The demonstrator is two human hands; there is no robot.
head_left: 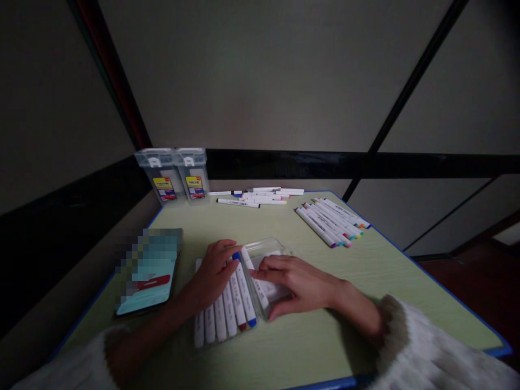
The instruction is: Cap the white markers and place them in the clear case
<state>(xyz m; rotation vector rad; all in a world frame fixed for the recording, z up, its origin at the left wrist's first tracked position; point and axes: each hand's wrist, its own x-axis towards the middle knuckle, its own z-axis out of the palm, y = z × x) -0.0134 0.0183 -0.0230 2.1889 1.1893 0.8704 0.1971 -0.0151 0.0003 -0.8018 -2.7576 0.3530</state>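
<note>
A clear plastic marker case (276, 242) lies unfolded on the table. Its left part holds a row of white markers (219, 319); red and blue caps show at the near ends of two. My left hand (215, 271) rests across the row, fingers loosely bent and apart, fingertips by the far ends. Slanting along the row's right side is one more white marker (260, 284). My right hand (300, 281) has its index finger on this marker and its thumb near the lower end; part of the grip is hidden. Beneath that hand is the case's right part.
A tablet (150, 287) with a lit screen lies at left. Two upright clear containers (195, 187) with labels stand at the back left. Loose markers (264, 196) lie along the back edge, and a colourful-ended group (331, 219) lies at back right. The table (333, 352) has blue edging.
</note>
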